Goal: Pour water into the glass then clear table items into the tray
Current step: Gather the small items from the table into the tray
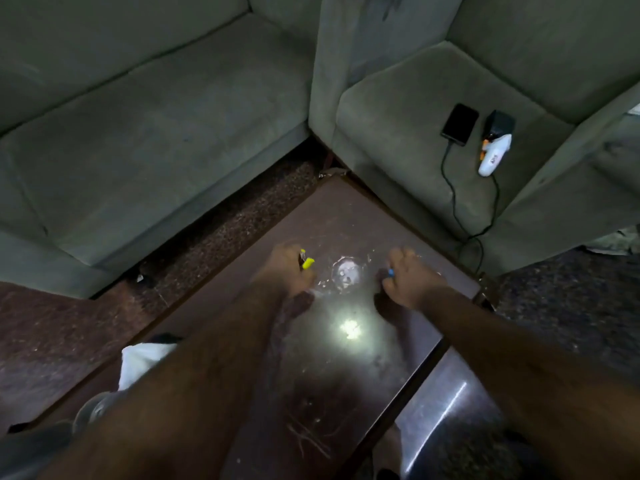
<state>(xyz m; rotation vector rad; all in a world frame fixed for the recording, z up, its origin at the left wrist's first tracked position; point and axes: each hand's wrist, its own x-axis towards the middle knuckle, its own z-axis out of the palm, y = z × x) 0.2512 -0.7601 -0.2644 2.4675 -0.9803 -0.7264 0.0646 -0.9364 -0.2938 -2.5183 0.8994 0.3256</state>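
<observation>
A clear glass [346,273] stands on the dark glossy table [332,393], seen from above, between my two hands. My left hand [289,270] is just left of it, fingers closed on a small yellow item [307,262]. Just right of the glass, my right hand [408,277] has its fingers curled around a small blue-tipped item [390,272]; most of that item is hidden. Faint glints around the glass hint at something transparent, but I cannot tell what. No tray is clearly in view.
A white cloth [145,360] and a rounded clear object [95,410] lie near the table's left edge by my left forearm. Grey sofas [138,116] border the table's far sides. A black phone [460,123] and a white device [493,155] with cables lie on the right seat.
</observation>
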